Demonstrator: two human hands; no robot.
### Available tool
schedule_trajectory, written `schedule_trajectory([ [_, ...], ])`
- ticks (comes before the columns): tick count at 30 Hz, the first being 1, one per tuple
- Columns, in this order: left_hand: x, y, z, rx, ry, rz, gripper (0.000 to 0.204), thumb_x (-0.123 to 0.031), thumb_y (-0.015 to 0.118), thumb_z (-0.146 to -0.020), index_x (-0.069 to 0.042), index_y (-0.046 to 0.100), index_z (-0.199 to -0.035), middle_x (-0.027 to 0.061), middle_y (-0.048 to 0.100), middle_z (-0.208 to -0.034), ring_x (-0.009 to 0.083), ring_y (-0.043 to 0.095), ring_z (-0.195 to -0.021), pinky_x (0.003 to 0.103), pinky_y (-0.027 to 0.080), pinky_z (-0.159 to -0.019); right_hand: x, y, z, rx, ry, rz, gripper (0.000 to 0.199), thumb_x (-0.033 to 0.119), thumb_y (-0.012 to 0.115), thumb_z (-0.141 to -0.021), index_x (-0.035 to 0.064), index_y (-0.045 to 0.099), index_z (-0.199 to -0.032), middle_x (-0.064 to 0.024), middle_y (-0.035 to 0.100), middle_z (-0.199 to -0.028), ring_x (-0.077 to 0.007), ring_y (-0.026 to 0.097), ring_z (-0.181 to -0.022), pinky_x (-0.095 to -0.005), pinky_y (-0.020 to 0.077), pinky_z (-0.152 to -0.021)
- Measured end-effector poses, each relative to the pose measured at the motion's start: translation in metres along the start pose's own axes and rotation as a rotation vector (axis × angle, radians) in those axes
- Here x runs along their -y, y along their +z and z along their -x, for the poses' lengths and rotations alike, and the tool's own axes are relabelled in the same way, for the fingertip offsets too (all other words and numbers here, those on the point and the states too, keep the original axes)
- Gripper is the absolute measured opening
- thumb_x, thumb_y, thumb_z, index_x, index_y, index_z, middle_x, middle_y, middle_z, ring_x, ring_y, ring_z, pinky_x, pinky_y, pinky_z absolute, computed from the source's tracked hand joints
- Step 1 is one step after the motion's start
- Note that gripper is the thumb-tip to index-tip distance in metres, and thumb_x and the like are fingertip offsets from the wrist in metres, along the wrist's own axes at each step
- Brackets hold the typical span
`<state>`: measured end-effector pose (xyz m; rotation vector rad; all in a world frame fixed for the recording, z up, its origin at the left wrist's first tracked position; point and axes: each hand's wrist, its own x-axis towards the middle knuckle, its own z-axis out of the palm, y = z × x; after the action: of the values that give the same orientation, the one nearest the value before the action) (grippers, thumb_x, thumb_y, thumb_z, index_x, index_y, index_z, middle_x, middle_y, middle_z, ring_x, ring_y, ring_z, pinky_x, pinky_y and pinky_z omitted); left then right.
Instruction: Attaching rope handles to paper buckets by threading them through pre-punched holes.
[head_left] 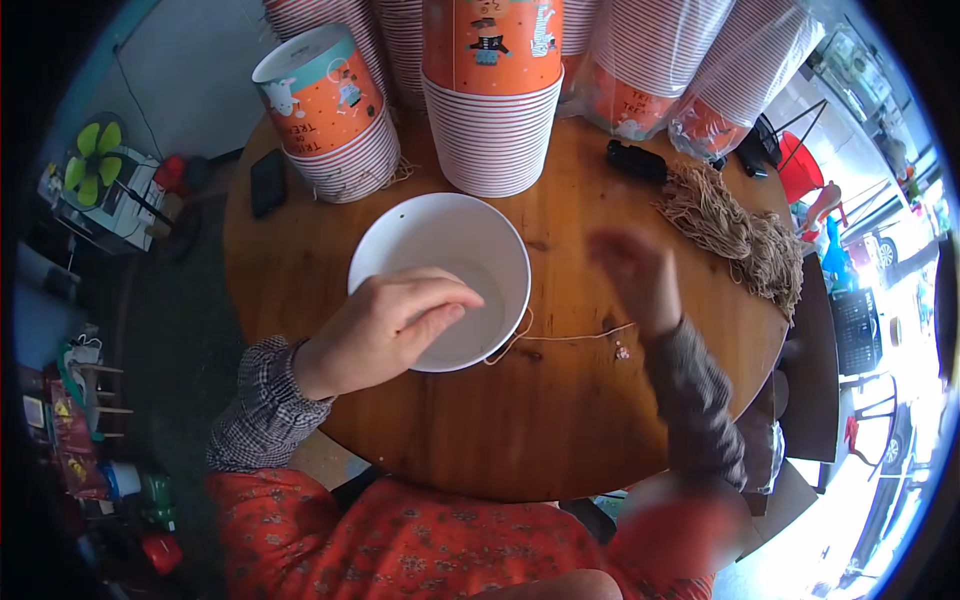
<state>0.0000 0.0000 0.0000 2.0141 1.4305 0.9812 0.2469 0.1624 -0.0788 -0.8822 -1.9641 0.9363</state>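
Note:
A white paper bucket (pixel 440 232) stands upright on the round wooden table, its mouth facing up and a small hole near its rim. Over its near left side hangs my left hand (pixel 385 325), fingers pressed together and thumb close below them; anything pinched there is hidden. A thin pale cord (pixel 570 338) loops beside the bucket's right side and runs right across the table toward my right wrist. My right hand (pixel 638 272) is raised right of the bucket, smeared by motion, its fingers unclear and no held thing visible.
Stacked orange-and-white buckets (pixel 495 130) rise behind, with a shorter stack (pixel 340 120) at left and plastic-wrapped stacks (pixel 650 70) at right. A bundle of tan cords (pixel 735 225) lies at the right edge. A dark phone (pixel 268 183) and a black object (pixel 636 160) lie on the table (pixel 460 430).

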Motion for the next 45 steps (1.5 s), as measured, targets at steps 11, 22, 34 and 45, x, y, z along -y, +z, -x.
schedule_trajectory([
  [11, 0.003, 0.007, -0.005, 0.320, -0.019, 0.032, 0.013, -0.008, 0.064, -0.084, -0.001, 0.067, -0.095, 0.0136, 0.068, -0.090, 0.0258, 0.067, -0.082, 0.035, 0.052, -0.075, 0.074, 0.082, 0.099, 0.057, 0.003, -0.140, 0.015, 0.004, 0.075, -0.080, 0.0016, 0.065, -0.091, -0.0046, 0.062, -0.084, -0.0116, 0.061, -0.069, -0.0237, 0.0499, -0.058],
  [22, 0.030, 0.019, -0.023, -0.001, 0.006, 0.215, 0.010, -0.009, 0.061, -0.091, 0.002, 0.060, -0.091, 0.0094, 0.068, -0.078, 0.0144, 0.065, -0.071, 0.029, 0.052, -0.068, 0.067, 0.050, 0.071, 0.151, 0.334, -0.495, 0.014, 0.006, 0.065, -0.088, 0.0000, 0.057, -0.098, -0.0048, 0.061, -0.075, -0.0068, 0.056, -0.056, -0.0211, 0.0448, -0.044],
  [34, 0.020, 0.038, -0.055, -0.275, 0.300, 0.165, 0.009, -0.005, 0.061, -0.089, 0.001, 0.062, -0.095, 0.0115, 0.066, -0.087, 0.0210, 0.066, -0.078, 0.031, 0.052, -0.072, 0.085, 0.023, 0.012, 0.129, 0.053, -0.236, 0.017, 0.009, 0.067, -0.088, -0.0031, 0.064, -0.100, -0.0034, 0.065, -0.080, -0.0065, 0.058, -0.066, -0.0213, 0.0485, -0.059],
  [45, 0.020, 0.036, -0.049, -0.025, 0.115, 0.196, 0.017, -0.003, 0.063, -0.089, 0.003, 0.064, -0.105, 0.0102, 0.070, -0.088, 0.0156, 0.067, -0.081, 0.028, 0.053, -0.076, 0.077, 0.026, 0.022, 0.023, 0.061, -0.329, 0.009, 0.003, 0.066, -0.089, -0.0014, 0.063, -0.097, -0.0012, 0.065, -0.081, -0.0049, 0.059, -0.069, -0.0194, 0.0485, -0.061],
])
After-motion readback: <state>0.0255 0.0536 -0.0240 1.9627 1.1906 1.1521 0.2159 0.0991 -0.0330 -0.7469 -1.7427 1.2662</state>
